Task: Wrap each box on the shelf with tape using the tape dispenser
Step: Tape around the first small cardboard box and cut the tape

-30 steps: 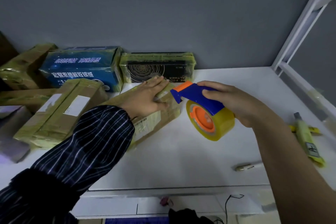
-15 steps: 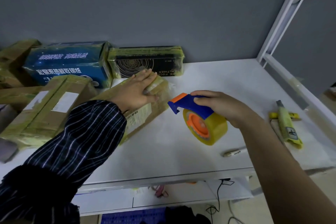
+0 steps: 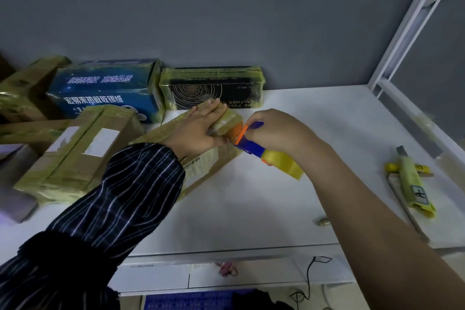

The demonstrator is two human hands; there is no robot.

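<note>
The left hand (image 3: 198, 128) and its striped sleeve (image 3: 125, 196) are covering much of the cardboard box (image 3: 216, 158). The right hand (image 3: 279, 131) is hiding the handle of the tape dispenser (image 3: 251, 146), whose far end is blurring against the box. The picture's left edge is cutting off the brown boxes (image 3: 22, 88) at far left. A small object (image 3: 322, 221) on the shelf (image 3: 251, 209), beside the right forearm, is showing too small to identify.
</note>
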